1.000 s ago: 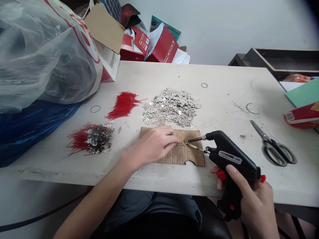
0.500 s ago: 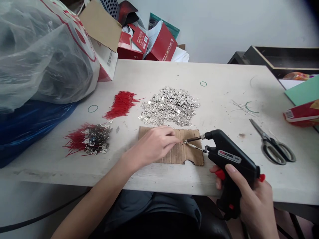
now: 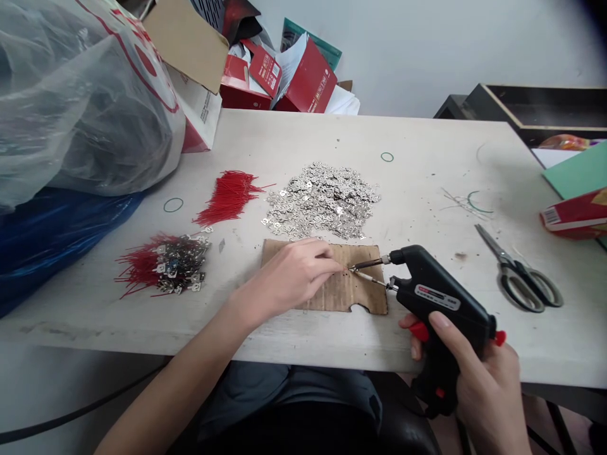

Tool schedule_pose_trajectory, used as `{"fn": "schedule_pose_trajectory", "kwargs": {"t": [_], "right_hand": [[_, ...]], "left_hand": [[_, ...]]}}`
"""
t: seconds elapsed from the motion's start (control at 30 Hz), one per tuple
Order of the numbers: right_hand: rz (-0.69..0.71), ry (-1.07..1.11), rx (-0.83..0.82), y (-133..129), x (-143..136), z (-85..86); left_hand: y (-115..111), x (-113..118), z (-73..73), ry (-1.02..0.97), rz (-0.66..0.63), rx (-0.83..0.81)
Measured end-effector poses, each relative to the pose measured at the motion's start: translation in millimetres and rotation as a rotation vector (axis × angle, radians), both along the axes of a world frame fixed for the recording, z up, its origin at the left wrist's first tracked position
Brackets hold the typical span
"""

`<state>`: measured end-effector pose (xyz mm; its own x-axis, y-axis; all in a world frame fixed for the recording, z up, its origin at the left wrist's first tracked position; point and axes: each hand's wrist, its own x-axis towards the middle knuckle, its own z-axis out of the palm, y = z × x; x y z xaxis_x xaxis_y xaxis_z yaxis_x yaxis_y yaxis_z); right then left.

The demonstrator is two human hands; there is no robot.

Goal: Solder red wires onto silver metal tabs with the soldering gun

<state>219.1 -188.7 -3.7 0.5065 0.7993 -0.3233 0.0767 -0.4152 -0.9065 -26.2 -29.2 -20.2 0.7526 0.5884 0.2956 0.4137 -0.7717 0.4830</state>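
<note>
In my right hand (image 3: 474, 373) is a black soldering gun (image 3: 441, 303) with a red trigger, its tip pointing left over a piece of brown cardboard (image 3: 365, 294). My left hand (image 3: 303, 272) is over the cardboard, fingers pinched close to the soldering tip. Whatever lies between those fingertips is too small and covered to make out. Behind the cardboard spreads a pile of small silver metal tabs (image 3: 327, 199). A bundle of short red wires (image 3: 227, 197) lies to its left. Nearer on the left is a heap of red wires with metal tabs at their ends (image 3: 165, 265).
Scissors (image 3: 519, 272) lie on the right of the white table (image 3: 417, 164), near wire scraps (image 3: 459, 201). A large plastic bag (image 3: 85, 101) bulges over the left side. Red boxes (image 3: 308, 76) stand behind the table. A red packet (image 3: 573, 215) sits at the right edge.
Both hands and the soldering gun hold the same place on the cardboard. The whole view has shifted very slightly; nothing else has visibly moved.
</note>
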Motion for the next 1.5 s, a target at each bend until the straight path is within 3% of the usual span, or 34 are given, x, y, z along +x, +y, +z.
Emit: {"fn": "schedule_pose_trajectory", "kwargs": {"t": [1.2, 1.5], "right_hand": [[-0.014, 0.005, -0.026, -1.1, -0.1, 0.8], [-0.084, 0.082, 0.032, -1.4, -0.5, -2.0]], "left_hand": [[0.2, 1.2, -3.9, -0.035, -0.012, -0.033], [-0.6, 1.2, -1.4, -0.020, -0.009, -0.046]]}}
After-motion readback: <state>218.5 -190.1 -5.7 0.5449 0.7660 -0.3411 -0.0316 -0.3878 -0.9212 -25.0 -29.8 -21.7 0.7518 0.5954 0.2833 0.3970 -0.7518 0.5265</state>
